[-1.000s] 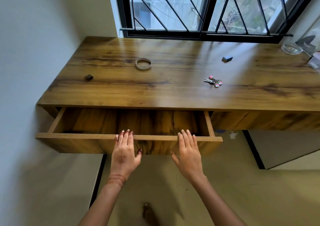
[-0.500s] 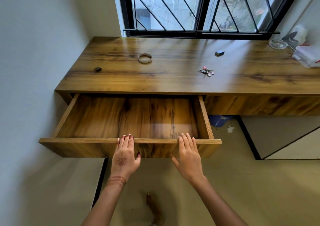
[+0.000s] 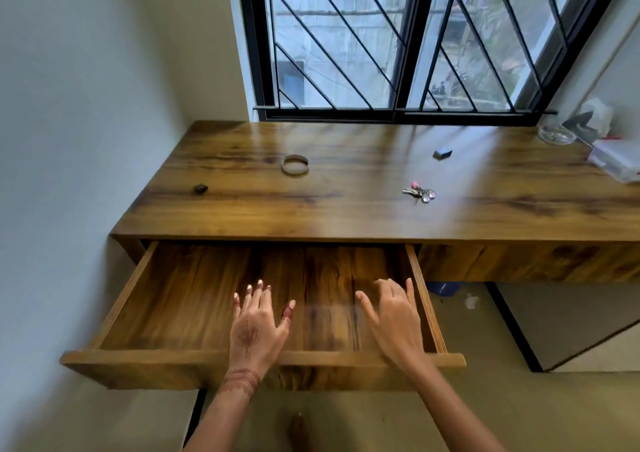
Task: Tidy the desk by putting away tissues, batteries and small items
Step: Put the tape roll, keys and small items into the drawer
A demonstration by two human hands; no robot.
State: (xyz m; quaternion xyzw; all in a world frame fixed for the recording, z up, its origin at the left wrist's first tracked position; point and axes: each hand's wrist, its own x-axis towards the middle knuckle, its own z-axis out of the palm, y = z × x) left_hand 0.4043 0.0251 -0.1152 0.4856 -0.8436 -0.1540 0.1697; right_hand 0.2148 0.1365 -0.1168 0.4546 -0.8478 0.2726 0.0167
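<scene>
1. The drawer (image 3: 145, 360) is seen pulled out beneath the desk (image 3: 346, 216).
2. The left hand (image 3: 256, 330) and right hand (image 3: 394, 316) are held open over it, nothing gripped.
3. A ring (image 3: 294, 165), keys (image 3: 419, 192) and 2 small blocks (image 3: 442, 153) are left on the desk.

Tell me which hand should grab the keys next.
Right, probably. The keys lie on the desk beyond the drawer's right corner, almost straight ahead of the right hand. The left hand hovers mid-drawer and would have to cross over. Both hands are open and empty.
</scene>
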